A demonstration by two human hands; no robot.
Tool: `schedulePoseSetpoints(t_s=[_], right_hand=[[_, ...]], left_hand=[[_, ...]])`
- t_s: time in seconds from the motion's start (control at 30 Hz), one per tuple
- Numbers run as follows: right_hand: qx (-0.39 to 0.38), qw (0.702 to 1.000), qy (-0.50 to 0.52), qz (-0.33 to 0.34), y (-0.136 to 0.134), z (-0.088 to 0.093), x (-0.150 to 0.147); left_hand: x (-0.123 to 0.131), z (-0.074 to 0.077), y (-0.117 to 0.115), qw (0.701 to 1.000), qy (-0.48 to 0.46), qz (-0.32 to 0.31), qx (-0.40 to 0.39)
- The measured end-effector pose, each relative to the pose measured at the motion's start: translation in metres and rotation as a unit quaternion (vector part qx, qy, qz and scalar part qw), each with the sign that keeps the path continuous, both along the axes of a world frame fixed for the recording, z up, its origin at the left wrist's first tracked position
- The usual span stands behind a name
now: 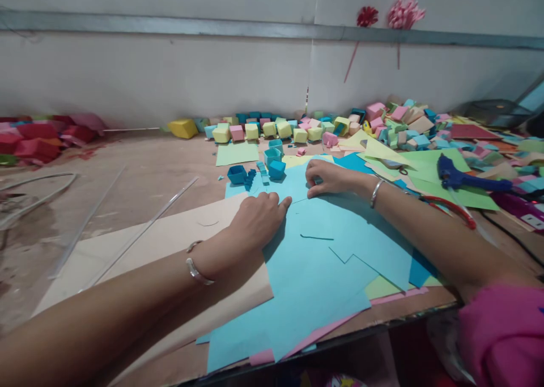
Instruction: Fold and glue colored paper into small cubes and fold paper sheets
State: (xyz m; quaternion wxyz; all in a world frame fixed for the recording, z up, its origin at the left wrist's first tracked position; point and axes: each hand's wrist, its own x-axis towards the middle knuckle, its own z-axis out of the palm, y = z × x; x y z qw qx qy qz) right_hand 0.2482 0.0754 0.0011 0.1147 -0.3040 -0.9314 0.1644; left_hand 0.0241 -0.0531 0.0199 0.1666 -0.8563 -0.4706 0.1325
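My left hand [260, 220] rests on light blue paper [314, 285], its fingers curled under and one digit pointing right. Whatever lies beneath those fingers is hidden. My right hand [329, 178] bends over the upper part of the same paper, fingers curled toward the thumb; I cannot make out anything in its grip. A thin dark line runs across the paper between the two hands. Just beyond them sit small teal paper boxes [237, 174], a toothed teal paper strip [250, 178] and a lighter blue strip [262, 173]. A dark narrow sliver [317, 237] lies nearer me.
Several small paper cubes [251, 131] line the wall. On the right are a blue glue gun [467, 174], red-handled pliers [453, 208] and coloured scraps. Clear glue sticks [144, 231] and a beige sheet [170, 273] lie left. The table edge [365, 330] is close to me.
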Motion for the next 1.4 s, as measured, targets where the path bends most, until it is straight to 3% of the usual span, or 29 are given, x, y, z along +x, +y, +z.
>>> schedulePoseSetpoints(t_s=[0.23,0.33,0.5,0.63,0.87,1.07,1.2,1.27,1.4], right_hand=[[-0.073,0.991,-0.096,-0.052,0.008,0.019,0.027],[-0.076,0.995,-0.064,-0.032,0.007,0.024,0.026],[-0.003,0.992,0.117,-0.037,-0.010,0.015,-0.008],[-0.008,0.999,0.049,0.011,-0.017,0.001,-0.026],[-0.030,0.995,-0.037,-0.083,0.003,0.011,0.008],[-0.071,0.996,0.008,-0.055,-0.004,0.012,0.006],[-0.082,0.995,0.050,-0.013,-0.007,0.008,-0.001],[-0.058,0.992,0.111,-0.013,-0.007,0.007,-0.002],[0.092,0.958,0.263,-0.063,-0.008,0.008,0.000]], left_hand=[[0.002,0.002,-0.001,1.000,-0.001,0.010,-0.011],[0.002,0.001,0.000,1.000,-0.002,0.004,-0.008],[0.000,-0.001,0.001,1.000,-0.010,-0.005,-0.003],[-0.001,-0.001,0.002,1.000,-0.017,-0.010,0.000],[0.000,0.000,0.001,0.999,-0.032,0.003,-0.012],[0.000,-0.005,0.003,0.997,-0.069,-0.026,0.022],[-0.006,-0.012,0.016,0.986,-0.164,-0.006,0.042],[-0.009,-0.013,0.023,0.976,-0.210,0.009,0.055],[-0.013,-0.009,0.028,0.955,-0.279,-0.006,0.105]])
